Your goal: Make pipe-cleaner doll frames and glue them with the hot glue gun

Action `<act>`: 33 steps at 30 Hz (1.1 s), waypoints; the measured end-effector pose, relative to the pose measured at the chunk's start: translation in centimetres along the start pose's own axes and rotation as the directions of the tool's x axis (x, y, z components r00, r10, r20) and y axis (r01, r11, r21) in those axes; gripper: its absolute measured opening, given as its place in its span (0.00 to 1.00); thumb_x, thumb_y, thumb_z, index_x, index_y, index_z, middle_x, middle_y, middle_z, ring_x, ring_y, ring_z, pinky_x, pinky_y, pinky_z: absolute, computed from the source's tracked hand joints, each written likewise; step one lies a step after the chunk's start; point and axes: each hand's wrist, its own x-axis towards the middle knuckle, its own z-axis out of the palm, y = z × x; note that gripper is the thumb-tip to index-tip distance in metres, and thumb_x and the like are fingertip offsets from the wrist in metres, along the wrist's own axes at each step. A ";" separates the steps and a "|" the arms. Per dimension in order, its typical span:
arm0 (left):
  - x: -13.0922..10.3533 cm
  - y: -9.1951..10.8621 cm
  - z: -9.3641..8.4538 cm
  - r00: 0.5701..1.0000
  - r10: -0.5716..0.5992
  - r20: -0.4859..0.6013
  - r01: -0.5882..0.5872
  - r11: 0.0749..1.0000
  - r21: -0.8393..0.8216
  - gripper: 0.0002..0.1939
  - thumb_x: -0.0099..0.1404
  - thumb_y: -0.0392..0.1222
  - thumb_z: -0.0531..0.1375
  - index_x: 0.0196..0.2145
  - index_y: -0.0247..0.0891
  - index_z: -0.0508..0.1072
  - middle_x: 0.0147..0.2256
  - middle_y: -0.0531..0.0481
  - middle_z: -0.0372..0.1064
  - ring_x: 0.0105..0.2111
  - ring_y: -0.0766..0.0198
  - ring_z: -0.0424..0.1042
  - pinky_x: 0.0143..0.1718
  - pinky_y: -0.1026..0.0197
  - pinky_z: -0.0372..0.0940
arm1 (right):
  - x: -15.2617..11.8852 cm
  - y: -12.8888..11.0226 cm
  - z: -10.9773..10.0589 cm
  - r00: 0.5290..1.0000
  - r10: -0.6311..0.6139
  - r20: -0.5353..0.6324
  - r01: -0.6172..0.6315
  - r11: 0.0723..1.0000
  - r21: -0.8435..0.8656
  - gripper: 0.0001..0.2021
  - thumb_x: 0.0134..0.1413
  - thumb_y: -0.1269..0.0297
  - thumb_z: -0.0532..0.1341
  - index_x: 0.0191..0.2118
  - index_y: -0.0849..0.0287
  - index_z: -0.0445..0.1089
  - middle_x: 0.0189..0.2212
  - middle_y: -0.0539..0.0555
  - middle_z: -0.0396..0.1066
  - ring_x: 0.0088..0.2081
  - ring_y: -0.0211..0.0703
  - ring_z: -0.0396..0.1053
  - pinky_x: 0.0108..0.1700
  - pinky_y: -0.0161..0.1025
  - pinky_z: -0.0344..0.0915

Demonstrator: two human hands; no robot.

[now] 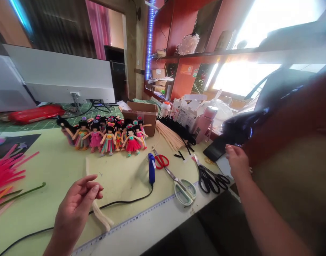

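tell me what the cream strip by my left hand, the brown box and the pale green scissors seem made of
Cream strip: probably fuzzy fibre, such as pipe cleaner, from its matte, soft edges. Brown box: likely cardboard, matte, with thin flat walls. Pale green scissors: blades look like grey, lightly shiny metal; handles probably smooth plastic, going by their even colour.

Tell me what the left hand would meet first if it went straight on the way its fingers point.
Most likely the blue tool: the left hand points across toward it. How high the hand is raised is hard to judge, so it might pass above.
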 end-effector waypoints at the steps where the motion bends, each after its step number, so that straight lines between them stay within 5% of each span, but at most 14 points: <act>1: -0.1 0.0 0.0 0.999 0.017 0.029 -0.017 1.000 -0.005 0.20 0.58 0.51 0.61 0.46 0.42 0.68 0.31 0.55 0.71 0.30 0.64 0.72 0.36 0.61 0.70 | -1.2 0.5 -0.2 1.000 0.013 -0.008 -0.012 1.000 0.022 0.20 0.52 0.48 0.53 0.42 0.58 0.65 0.42 0.60 0.69 0.43 0.51 0.68 0.37 0.43 0.65; 3: -0.2 0.0 0.1 0.995 0.063 0.073 -0.062 0.998 -0.015 0.20 0.59 0.50 0.60 0.47 0.39 0.67 0.31 0.54 0.70 0.30 0.65 0.71 0.36 0.61 0.70 | -3.6 1.0 0.0 0.999 0.041 0.027 -0.043 0.996 0.073 0.18 0.48 0.48 0.58 0.38 0.57 0.68 0.35 0.57 0.70 0.36 0.48 0.70 0.35 0.43 0.67; 6: -0.1 -0.4 0.3 0.986 0.123 0.115 -0.121 0.992 -0.031 0.19 0.60 0.49 0.59 0.46 0.36 0.66 0.30 0.52 0.69 0.28 0.66 0.71 0.35 0.61 0.69 | -7.7 0.1 1.6 0.966 0.072 0.249 -0.107 0.986 0.130 0.17 0.46 0.49 0.62 0.37 0.56 0.69 0.29 0.53 0.70 0.30 0.44 0.69 0.34 0.43 0.68; 11: -0.4 -0.6 0.2 0.973 0.191 0.132 -0.184 0.981 -0.063 0.15 0.63 0.46 0.57 0.44 0.35 0.67 0.29 0.52 0.68 0.29 0.66 0.71 0.34 0.62 0.67 | -14.6 -4.2 6.6 0.754 -0.043 0.656 -0.073 0.986 0.148 0.18 0.50 0.49 0.62 0.41 0.58 0.69 0.30 0.53 0.71 0.31 0.43 0.70 0.36 0.42 0.68; 16: -1.1 0.3 -2.3 0.962 0.250 0.111 -0.248 0.968 -0.032 0.12 0.65 0.45 0.55 0.42 0.35 0.70 0.31 0.50 0.70 0.30 0.67 0.70 0.35 0.62 0.67 | -18.0 -7.3 12.3 0.624 -0.127 0.771 0.118 0.991 0.067 0.27 0.49 0.47 0.61 0.50 0.61 0.63 0.40 0.58 0.72 0.36 0.46 0.71 0.35 0.42 0.67; 22: 0.7 0.4 -8.8 0.974 0.224 0.011 -0.224 0.968 0.109 0.12 0.62 0.46 0.56 0.38 0.35 0.71 0.30 0.50 0.71 0.29 0.66 0.70 0.34 0.63 0.67 | -18.0 -7.2 16.9 0.672 -0.064 0.737 0.355 0.902 -0.246 0.25 0.42 0.49 0.63 0.43 0.61 0.66 0.37 0.59 0.75 0.38 0.53 0.72 0.38 0.45 0.65; 25: 2.3 0.1 -10.8 0.980 0.194 0.042 -0.198 0.939 0.281 0.11 0.62 0.46 0.56 0.36 0.36 0.71 0.28 0.51 0.71 0.28 0.66 0.70 0.33 0.64 0.65 | -17.8 -6.7 17.8 0.668 -0.052 0.742 0.420 0.850 -0.319 0.23 0.43 0.49 0.61 0.42 0.60 0.67 0.35 0.58 0.75 0.36 0.53 0.72 0.36 0.43 0.64; 28: 4.0 0.2 -10.5 0.975 0.170 0.144 -0.222 0.792 0.569 0.11 0.62 0.45 0.54 0.35 0.38 0.73 0.30 0.50 0.73 0.31 0.64 0.71 0.34 0.64 0.62 | -17.7 -6.8 18.2 0.667 -0.071 0.742 0.444 0.837 -0.318 0.24 0.43 0.47 0.59 0.43 0.60 0.68 0.36 0.59 0.75 0.36 0.52 0.73 0.35 0.43 0.64; 30: 5.3 0.2 -9.3 0.977 0.062 0.203 -0.198 0.606 0.770 0.14 0.63 0.48 0.53 0.35 0.39 0.74 0.32 0.48 0.75 0.34 0.62 0.72 0.35 0.63 0.61 | -17.6 -7.0 18.0 0.675 -0.072 0.734 0.434 0.844 -0.316 0.26 0.42 0.46 0.60 0.44 0.60 0.68 0.37 0.60 0.75 0.36 0.53 0.73 0.35 0.43 0.64; 33: 7.1 -0.2 -6.9 0.978 -0.027 0.205 -0.158 0.542 0.826 0.18 0.60 0.54 0.55 0.30 0.36 0.76 0.31 0.40 0.75 0.36 0.54 0.73 0.35 0.59 0.62 | -17.5 -7.1 16.7 0.687 -0.090 0.721 0.427 0.853 -0.300 0.27 0.42 0.43 0.59 0.42 0.59 0.70 0.33 0.58 0.76 0.33 0.52 0.73 0.34 0.44 0.65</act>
